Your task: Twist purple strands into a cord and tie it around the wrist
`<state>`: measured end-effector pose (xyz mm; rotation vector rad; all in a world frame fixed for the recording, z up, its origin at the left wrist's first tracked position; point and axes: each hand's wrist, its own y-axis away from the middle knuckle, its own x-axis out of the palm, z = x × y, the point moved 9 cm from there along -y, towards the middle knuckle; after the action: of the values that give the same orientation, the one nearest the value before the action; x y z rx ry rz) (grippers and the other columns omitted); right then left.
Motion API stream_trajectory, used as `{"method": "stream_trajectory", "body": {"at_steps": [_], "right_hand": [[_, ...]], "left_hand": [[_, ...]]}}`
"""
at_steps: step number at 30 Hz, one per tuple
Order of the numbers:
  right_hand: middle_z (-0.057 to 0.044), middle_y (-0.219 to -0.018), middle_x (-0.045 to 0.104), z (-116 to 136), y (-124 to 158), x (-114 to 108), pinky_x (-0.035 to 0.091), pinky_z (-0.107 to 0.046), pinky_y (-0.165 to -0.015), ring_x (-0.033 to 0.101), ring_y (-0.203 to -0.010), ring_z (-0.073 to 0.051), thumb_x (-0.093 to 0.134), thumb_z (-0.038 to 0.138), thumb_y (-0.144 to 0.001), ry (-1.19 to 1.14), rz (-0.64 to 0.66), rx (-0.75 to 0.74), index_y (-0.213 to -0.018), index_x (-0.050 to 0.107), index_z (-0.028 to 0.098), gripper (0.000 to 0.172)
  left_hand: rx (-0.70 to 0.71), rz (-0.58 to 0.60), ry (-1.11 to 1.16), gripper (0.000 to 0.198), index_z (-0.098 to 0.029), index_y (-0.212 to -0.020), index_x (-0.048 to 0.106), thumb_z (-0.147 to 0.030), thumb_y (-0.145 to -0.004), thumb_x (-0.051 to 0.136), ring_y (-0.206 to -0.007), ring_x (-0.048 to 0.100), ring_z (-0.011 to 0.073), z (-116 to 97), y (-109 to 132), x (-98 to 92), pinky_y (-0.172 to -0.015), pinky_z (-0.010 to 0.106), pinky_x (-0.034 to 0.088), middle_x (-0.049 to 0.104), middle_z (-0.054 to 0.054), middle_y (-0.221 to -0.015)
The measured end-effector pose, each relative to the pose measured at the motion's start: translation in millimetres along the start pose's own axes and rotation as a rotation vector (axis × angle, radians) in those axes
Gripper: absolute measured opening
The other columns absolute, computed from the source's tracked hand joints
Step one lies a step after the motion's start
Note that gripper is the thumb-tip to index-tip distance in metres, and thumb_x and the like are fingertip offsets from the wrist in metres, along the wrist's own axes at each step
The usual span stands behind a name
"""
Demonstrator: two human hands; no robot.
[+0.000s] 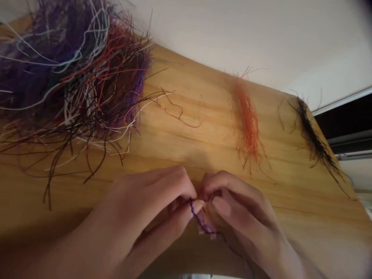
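Fingertips (221, 206) around thin, kinked purple thread (200, 221)

My wooden tabletop (180, 151), strewn with threads.
Mixed tangle (66, 66) at my left, orange tuft (247, 120) in the middle, black tuft (314, 135) right.

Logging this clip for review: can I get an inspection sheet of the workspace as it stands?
Surface: wooden table, with threads lying on it.
Work things: purple thread, pinched between the fingertips of both hands.
Clutter: tangled pile of mixed threads at far left; orange bundle and black bundle lying apart to the right; one loose strand between.
Hands: left hand and right hand meet, both closed on the thread.
Cables: nothing seen.
Surroundings: pale wall behind; dark gap at right.
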<state>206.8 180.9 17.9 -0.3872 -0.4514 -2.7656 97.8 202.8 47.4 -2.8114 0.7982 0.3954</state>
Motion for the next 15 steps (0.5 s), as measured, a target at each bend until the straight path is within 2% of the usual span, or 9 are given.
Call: {"method": "stream_trajectory", "body": {"at_steps": [2, 5, 8, 12, 15], "right_hand": [[-0.001, -0.076, 0.058, -5, -2, 3, 0.045, -0.025, -0.062, 0.052, -0.065, -0.010, 0.054, 0.027, -0.095, -0.103, 0.039, 0.025, -0.093, 0.062, 0.018, 0.012], [-0.001, -0.074, 0.057, -7, -6, 3, 0.043, -0.024, -0.061, 0.051, -0.062, -0.009, 0.053, 0.024, -0.096, -0.121, 0.061, 0.039, -0.090, 0.063, 0.016, 0.014], [-0.001, -0.077, 0.057, -6, -7, 3, 0.043, -0.021, -0.058, 0.051, -0.061, -0.007, 0.054, 0.020, -0.095, -0.119, 0.079, 0.018, -0.090, 0.064, 0.016, 0.012], [-0.001, -0.077, 0.057, -6, -5, 4, 0.044, -0.021, -0.057, 0.052, -0.062, -0.008, 0.057, 0.019, -0.093, -0.137, 0.103, 0.008, -0.091, 0.065, 0.016, 0.009], [-0.001, -0.076, 0.057, -8, -5, 3, 0.044, -0.020, -0.057, 0.052, -0.062, -0.008, 0.060, 0.019, -0.091, -0.154, 0.092, 0.028, -0.090, 0.066, 0.017, 0.006]], "left_hand": [[-0.004, 0.040, 0.070, 0.017, -0.025, -0.086, 0.059, -0.012, -0.093, 0.049, -0.069, 0.058, 0.0040, 3, 1, 5.4, -0.063, 0.016, 0.041, 0.061, -0.008, -0.078], [0.112, 0.051, 0.066, 0.019, -0.023, -0.085, 0.057, -0.006, -0.089, 0.051, -0.070, 0.058, 0.0038, 1, 0, 7.0, -0.064, 0.014, 0.042, 0.060, -0.007, -0.081], [0.231, 0.019, -0.069, 0.013, -0.022, -0.084, 0.056, -0.012, -0.090, 0.051, -0.063, 0.058, 0.0041, -2, 0, 6.1, -0.057, 0.014, 0.042, 0.063, -0.007, -0.079], [0.281, -0.073, -0.280, 0.013, -0.025, -0.089, 0.056, -0.022, -0.097, 0.046, -0.061, 0.061, 0.0042, -4, 4, 2.0, -0.056, 0.012, 0.045, 0.065, -0.007, -0.077], [0.354, -0.072, -0.372, 0.014, -0.025, -0.091, 0.056, -0.027, -0.099, 0.045, -0.059, 0.060, 0.0038, -12, 7, 3.8, -0.054, 0.011, 0.046, 0.064, -0.007, -0.075]]}}
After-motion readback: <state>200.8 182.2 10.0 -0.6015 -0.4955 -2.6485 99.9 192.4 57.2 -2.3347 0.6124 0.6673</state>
